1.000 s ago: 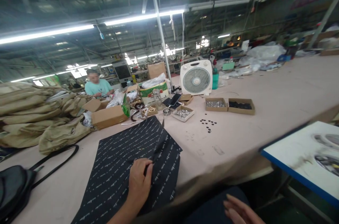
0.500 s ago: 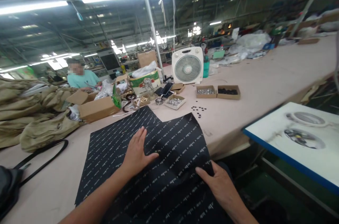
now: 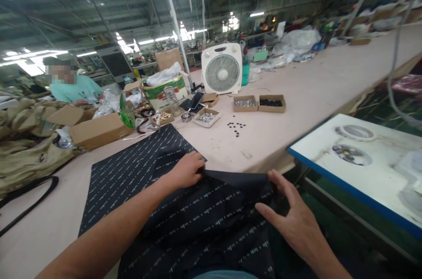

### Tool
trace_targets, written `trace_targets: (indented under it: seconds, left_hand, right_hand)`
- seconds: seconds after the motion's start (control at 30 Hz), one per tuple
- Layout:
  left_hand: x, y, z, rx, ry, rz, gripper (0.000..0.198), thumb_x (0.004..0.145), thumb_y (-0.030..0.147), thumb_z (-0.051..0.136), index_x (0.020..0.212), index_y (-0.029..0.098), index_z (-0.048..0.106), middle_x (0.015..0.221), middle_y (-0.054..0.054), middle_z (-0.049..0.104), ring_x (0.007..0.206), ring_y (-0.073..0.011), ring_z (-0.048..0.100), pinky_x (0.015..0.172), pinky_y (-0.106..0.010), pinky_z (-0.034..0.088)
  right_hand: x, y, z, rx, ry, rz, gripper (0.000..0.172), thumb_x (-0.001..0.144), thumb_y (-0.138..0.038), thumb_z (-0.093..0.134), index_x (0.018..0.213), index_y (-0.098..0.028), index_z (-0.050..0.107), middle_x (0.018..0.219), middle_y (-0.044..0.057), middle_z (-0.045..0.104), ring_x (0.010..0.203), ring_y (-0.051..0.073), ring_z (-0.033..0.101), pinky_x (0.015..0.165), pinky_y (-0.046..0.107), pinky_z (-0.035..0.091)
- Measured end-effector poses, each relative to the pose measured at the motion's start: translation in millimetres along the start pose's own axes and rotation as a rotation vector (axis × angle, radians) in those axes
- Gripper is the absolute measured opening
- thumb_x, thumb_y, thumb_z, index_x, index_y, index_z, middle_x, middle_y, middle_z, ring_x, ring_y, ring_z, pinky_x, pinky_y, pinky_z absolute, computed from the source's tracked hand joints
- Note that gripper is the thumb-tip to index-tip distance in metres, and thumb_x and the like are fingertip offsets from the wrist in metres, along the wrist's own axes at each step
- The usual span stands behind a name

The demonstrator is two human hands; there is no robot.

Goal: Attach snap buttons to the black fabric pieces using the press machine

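A sheet of black fabric (image 3: pixel 211 213) printed with rows of small white marks lies partly on the table and hangs toward me, its near part wrinkled. My left hand (image 3: pixel 188 169) is closed on the upper edge of this near part, fingertips curled out of sight behind it. At the right end of the same edge is my right hand (image 3: pixel 290 213), thumb and fingers spread apart, index fingertip touching the corner. Beyond the near part, another flat stretch of the printed fabric (image 3: pixel 121 182) covers the table; whether it is a separate piece is hard to tell.
Small boxes of silvery parts (image 3: pixel 207 117) and black parts (image 3: pixel 272 103) stand ahead, with loose black discs (image 3: pixel 236 125) nearby. Behind them is a box fan (image 3: pixel 222 70). A white, blue-edged table (image 3: pixel 389 160) is at right. Khaki cloth (image 3: pixel 29 160) and a co-worker (image 3: pixel 74 88) are left.
My left hand has gone from lying spread on the fabric to gripping its edge. The far edge has folded toward me, and my right hand has loosened and risen to the corner.
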State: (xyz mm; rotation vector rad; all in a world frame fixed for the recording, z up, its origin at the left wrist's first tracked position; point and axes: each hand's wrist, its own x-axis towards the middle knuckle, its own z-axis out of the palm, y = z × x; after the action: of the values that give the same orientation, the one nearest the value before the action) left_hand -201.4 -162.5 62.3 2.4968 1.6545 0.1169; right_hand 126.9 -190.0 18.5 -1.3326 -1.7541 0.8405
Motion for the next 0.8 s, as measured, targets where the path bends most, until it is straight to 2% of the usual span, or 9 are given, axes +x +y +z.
trace_targets:
  seconds: [0.07,0.13,0.17,0.27,0.37,0.47,0.57,0.7,0.8]
  left_hand:
    - [0.5,11.7,-4.4,-0.026,-0.012,0.027,0.014,0.08,0.016,0.06,0.094,0.017,0.064,0.11,-0.01,0.066,0.107,-0.0255,0.058,0.095,-0.035,0.044]
    - [1.3,24.6,-9.0,-0.053,-0.037,0.029,0.012,0.085,0.021,0.057,0.096,0.018,0.062,0.099,-0.008,0.067,0.094,-0.0232,0.061,0.084,-0.032,0.047]
    - [1.6,30.8,-11.2,-0.063,-0.048,0.021,0.011,0.087,0.023,0.056,0.095,0.018,0.061,0.092,-0.006,0.067,0.086,-0.0222,0.062,0.078,-0.031,0.047]
    - [1.5,45.0,-16.3,-0.111,-0.058,-0.003,0.013,0.092,0.028,0.052,0.097,0.018,0.059,0.085,-0.004,0.066,0.077,-0.0207,0.061,0.07,-0.029,0.045]
    - [0.5,49.8,-20.4,-0.283,-0.109,-0.022,0.029,0.092,0.04,0.057,0.112,0.02,0.06,0.096,-0.004,0.07,0.087,-0.0213,0.064,0.076,-0.029,0.045]
    - [3.5,46.6,-24.8,-0.426,-0.32,-0.006,0.041,0.08,0.046,0.073,0.112,0.021,0.066,0.096,-0.002,0.071,0.085,-0.0211,0.064,0.073,-0.027,0.045]
    - [11.5,40.9,-29.6,-0.398,-0.455,-0.005,0.019,0.076,0.033,0.076,0.089,0.02,0.071,0.074,0.003,0.066,0.07,-0.0168,0.06,0.061,-0.024,0.04]
    - [17.1,40.8,-33.1,-0.321,-0.373,0.046,0.005,0.076,0.02,0.07,0.082,0.02,0.069,0.077,0.002,0.068,0.074,-0.017,0.061,0.065,-0.024,0.042]
    - [11.1,51.8,-26.2,-0.319,-0.196,0.086,0.012,0.08,0.016,0.057,0.079,0.023,0.067,0.077,0.001,0.07,0.072,-0.0174,0.063,0.063,-0.024,0.046]
  right_hand:
    - [7.9,-27.2,1.9,-0.191,0.067,-0.249,0.089,0.075,-0.057,0.074,0.149,-0.021,0.042,0.152,0.013,0.045,0.139,0.037,0.041,0.118,0.054,0.027]
    - [17.9,-49.8,13.4,-0.309,-0.012,-0.437,0.085,0.075,-0.049,0.077,0.148,-0.021,0.043,0.154,0.012,0.044,0.144,0.037,0.034,0.12,0.054,0.021]
    - [23.2,-57.0,21.4,-0.346,-0.075,-0.473,0.081,0.076,-0.043,0.078,0.147,-0.02,0.045,0.151,0.012,0.047,0.143,0.037,0.036,0.119,0.054,0.02]
    - [36.2,-61.4,43.5,-0.326,-0.283,-0.39,0.054,0.081,-0.029,0.072,0.132,-0.021,0.059,0.127,0.01,0.067,0.12,0.031,0.059,0.107,0.046,0.039]
    - [39.8,-54.4,50.9,-0.24,-0.397,-0.24,0.025,0.085,-0.023,0.064,0.11,-0.024,0.069,0.101,0.003,0.075,0.095,0.023,0.068,0.083,0.031,0.048]
    - [36.7,-52.7,46.0,-0.207,-0.438,-0.211,0.021,0.085,-0.018,0.061,0.102,-0.025,0.07,0.095,0.001,0.074,0.09,0.021,0.068,0.076,0.026,0.046]
    - [36.0,-54.1,40.2,-0.193,-0.471,-0.247,0.025,0.083,-0.013,0.059,0.102,-0.025,0.069,0.094,-0.001,0.073,0.09,0.02,0.067,0.076,0.025,0.045]
    - [40.1,-52.2,35.8,-0.31,-0.439,-0.269,0.023,0.085,-0.011,0.054,0.099,-0.023,0.068,0.095,0.003,0.071,0.087,0.02,0.067,0.076,0.026,0.045]
    - [36.7,-53.0,30.6,-0.47,-0.398,-0.238,0.022,0.082,-0.008,0.053,0.094,-0.02,0.067,0.095,0.006,0.071,0.091,0.022,0.066,0.078,0.028,0.046]
